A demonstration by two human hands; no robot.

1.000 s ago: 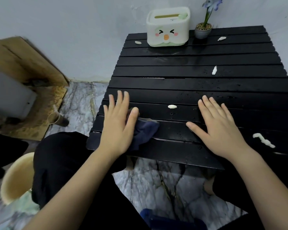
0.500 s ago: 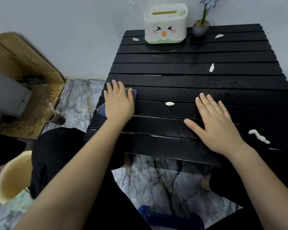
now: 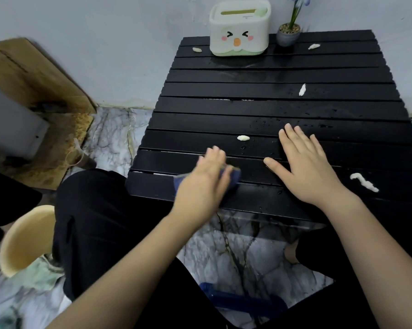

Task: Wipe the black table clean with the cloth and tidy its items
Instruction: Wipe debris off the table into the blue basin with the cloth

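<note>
The black slatted table [image 3: 271, 108] is wet in places. My left hand [image 3: 203, 180], blurred by motion, presses a dark blue cloth [image 3: 233, 178] flat on the near slats, the cloth mostly hidden under the palm. My right hand [image 3: 307, 166] lies flat and spread on the table to the right, holding nothing. Small white scraps lie on the slats: one [image 3: 243, 138] just beyond the cloth, a longer one [image 3: 364, 182] at the near right, one [image 3: 302, 89] mid-right. A white tissue box with a face [image 3: 239, 28] and a small potted flower [image 3: 288, 34] stand at the far edge.
Two more white scraps [image 3: 197, 49] [image 3: 314, 46] flank the tissue box. A cream bucket [image 3: 25, 241] stands on the marble floor at the left. Cardboard [image 3: 34, 74] leans on the wall beside a grey box [image 3: 8, 124]. My black-clad knees sit under the near edge.
My left hand has slid the cloth from the table's left edge rightward and nearer, toward the middle of the near slats. My right hand has stayed in place.
</note>
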